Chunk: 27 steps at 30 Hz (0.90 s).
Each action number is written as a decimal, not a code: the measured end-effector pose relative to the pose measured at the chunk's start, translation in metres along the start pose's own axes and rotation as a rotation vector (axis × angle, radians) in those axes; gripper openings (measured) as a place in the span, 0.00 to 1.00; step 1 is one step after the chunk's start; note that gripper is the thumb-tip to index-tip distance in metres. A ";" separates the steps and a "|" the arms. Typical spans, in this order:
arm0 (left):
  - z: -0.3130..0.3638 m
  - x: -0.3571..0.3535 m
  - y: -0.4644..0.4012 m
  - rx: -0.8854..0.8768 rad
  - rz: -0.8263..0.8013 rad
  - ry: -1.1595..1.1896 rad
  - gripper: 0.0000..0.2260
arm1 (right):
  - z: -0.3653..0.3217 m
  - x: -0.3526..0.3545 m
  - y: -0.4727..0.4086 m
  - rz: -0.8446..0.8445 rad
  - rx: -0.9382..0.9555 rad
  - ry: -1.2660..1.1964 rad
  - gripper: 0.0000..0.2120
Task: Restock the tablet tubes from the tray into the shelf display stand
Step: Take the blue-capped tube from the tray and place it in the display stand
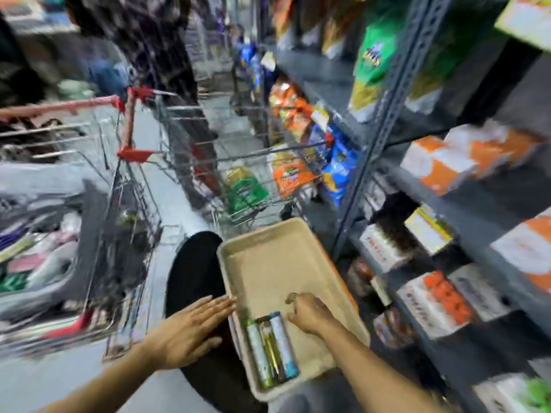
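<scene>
A beige tray (268, 263) rests on my lap, low in the blurred head view. Three tablet tubes (272, 350) lie side by side in its near left corner: a white and green one, a dark yellow-green one, a white and blue one. My right hand (310, 315) hovers inside the tray just right of the tubes, fingers loosely curled, holding nothing. My left hand (190, 329) lies flat and open over my dark trouser leg, fingertips at the tray's left rim. The grey metal shelf (465, 204) with white and orange boxes stands to the right.
Two wire shopping carts with red handles (131, 135) stand ahead and to the left, one holding snack packs (247, 189). Orange and blue snack bags (337, 165) fill lower shelves further along. A person in dark patterned clothes (158, 40) stands beyond the carts.
</scene>
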<state>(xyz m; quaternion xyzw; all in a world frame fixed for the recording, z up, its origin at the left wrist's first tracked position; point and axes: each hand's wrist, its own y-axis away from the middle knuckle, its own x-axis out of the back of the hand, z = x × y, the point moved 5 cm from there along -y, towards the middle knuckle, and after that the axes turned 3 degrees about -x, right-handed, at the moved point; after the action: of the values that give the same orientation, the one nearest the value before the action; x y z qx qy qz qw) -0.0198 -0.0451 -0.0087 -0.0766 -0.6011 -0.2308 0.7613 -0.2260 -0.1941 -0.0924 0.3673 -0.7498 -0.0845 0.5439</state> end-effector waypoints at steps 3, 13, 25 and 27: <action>-0.015 -0.021 0.000 0.048 0.012 -0.022 0.29 | -0.006 -0.039 -0.015 -0.158 0.067 0.116 0.21; -0.022 -0.029 0.003 0.032 0.034 0.013 0.30 | -0.024 -0.079 -0.046 -0.078 0.065 0.238 0.14; -0.016 -0.021 0.000 0.009 0.105 0.064 0.29 | -0.039 0.022 -0.012 -0.144 0.089 -0.034 0.19; -0.015 -0.017 -0.003 0.021 0.145 0.103 0.28 | -0.043 0.069 0.019 -0.094 0.158 -0.058 0.17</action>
<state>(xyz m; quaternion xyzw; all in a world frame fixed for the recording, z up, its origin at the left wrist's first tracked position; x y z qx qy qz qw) -0.0106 -0.0490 -0.0290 -0.0997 -0.5563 -0.1725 0.8068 -0.2065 -0.2135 -0.0133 0.4413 -0.7514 -0.0613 0.4867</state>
